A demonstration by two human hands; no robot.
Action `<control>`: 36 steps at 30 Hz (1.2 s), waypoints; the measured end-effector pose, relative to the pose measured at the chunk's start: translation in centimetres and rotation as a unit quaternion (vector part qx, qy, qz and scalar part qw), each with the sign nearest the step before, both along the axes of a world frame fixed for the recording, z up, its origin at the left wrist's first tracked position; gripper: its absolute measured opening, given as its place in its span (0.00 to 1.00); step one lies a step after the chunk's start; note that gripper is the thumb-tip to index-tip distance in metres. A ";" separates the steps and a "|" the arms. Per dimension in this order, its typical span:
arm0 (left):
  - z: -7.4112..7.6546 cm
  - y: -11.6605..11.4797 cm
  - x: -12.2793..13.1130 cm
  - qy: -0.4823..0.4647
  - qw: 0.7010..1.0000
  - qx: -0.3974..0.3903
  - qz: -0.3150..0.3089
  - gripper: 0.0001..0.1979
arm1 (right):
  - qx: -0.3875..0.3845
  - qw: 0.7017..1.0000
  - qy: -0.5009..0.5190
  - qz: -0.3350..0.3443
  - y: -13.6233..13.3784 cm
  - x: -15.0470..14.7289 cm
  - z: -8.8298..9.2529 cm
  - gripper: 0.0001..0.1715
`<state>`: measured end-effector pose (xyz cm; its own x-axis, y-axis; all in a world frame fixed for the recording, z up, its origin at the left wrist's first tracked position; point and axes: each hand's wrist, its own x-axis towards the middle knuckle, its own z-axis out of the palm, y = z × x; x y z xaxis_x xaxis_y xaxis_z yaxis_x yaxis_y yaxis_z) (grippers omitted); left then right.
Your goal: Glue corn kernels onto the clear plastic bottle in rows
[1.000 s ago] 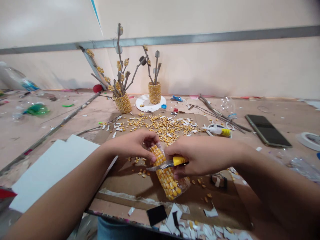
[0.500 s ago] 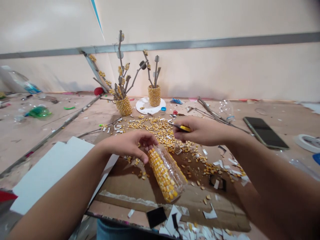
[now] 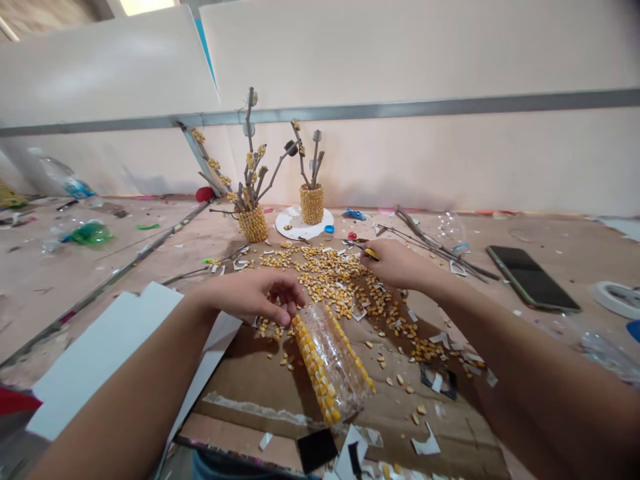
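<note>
On our pinkish counter (image 3: 565,250) we have a flat brown cardboard sheet (image 3: 265,387); over its middle slants a clear plastic cylinder partly covered in yellow corn kernels (image 3: 327,360). Our left grip (image 3: 260,293) is half curled at its far end; we cannot tell whether it holds. Our right grip (image 3: 397,263) is closed around a slim yellow-handled metal tool (image 3: 371,253).

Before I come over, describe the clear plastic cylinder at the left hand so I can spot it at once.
On the table, find the brown cardboard sheet strewn with corn kernels. Over its nearer part, at the left hand, is the clear plastic cylinder. Unlike the two twig-filled pots behind, its corn covering is split by a wide, see-through bare strip.
</note>
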<state>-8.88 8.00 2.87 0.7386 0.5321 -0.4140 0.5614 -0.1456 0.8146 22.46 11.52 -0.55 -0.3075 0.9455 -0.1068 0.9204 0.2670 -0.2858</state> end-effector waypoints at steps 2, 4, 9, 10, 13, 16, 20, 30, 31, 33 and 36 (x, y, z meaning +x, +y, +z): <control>0.0 -0.1 0.2 -0.002 1.000 0.008 -0.017 0.17 | -0.003 1.000 -0.001 -0.002 0.0 -0.3 -0.2 0.13; 0.0 -0.3 0.5 -0.006 1.000 0.019 -0.025 0.16 | -0.003 1.000 -0.001 -0.001 -0.2 -0.6 -0.4 0.13; -0.5 -0.4 1.1 -0.001 0.999 0.044 -0.031 0.10 | 0.005 1.000 -0.001 0.002 -0.6 -1.1 -0.4 0.11; -0.7 -0.4 1.2 -0.010 0.999 0.042 -0.029 0.09 | 0.006 1.000 -0.001 0.001 -0.7 -1.2 -0.4 0.11; -1.3 -0.5 1.3 -0.045 0.999 0.011 -0.016 0.10 | 0.009 1.000 0.002 0.002 -0.8 -1.3 -0.5 0.11; -1.9 -0.5 1.3 -0.064 0.997 -0.037 -0.001 0.13 | 0.012 1.000 0.008 0.007 -0.7 -1.4 -0.7 0.11; -2.6 -0.5 1.5 -0.089 0.995 -0.027 0.019 0.15 | 0.018 1.000 0.014 0.008 -0.6 -1.4 -1.1 0.10; -2.5 -0.6 2.1 -0.128 0.991 -0.013 0.048 0.16 | 0.056 0.997 0.001 -0.049 -0.1 -1.4 -1.5 0.15; -2.5 -0.6 2.0 -0.129 0.991 -0.013 0.044 0.17 | 0.056 0.997 -0.001 -0.045 -0.1 -1.3 -1.5 0.14; -2.5 -0.5 1.9 -0.127 0.991 -0.011 0.040 0.17 | 0.054 0.998 -0.006 -0.034 -0.2 -1.3 -1.4 0.11; -2.4 -0.4 1.7 -0.119 0.992 -0.013 0.038 0.16 | 0.056 0.998 -0.012 -0.024 -0.4 -1.4 -1.4 0.08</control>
<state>-7.15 7.57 0.42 0.7754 0.5812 -0.2471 0.3615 -0.0876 0.9283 21.06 11.08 -1.91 -0.2608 0.9654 -0.0069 0.9389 0.2520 -0.2342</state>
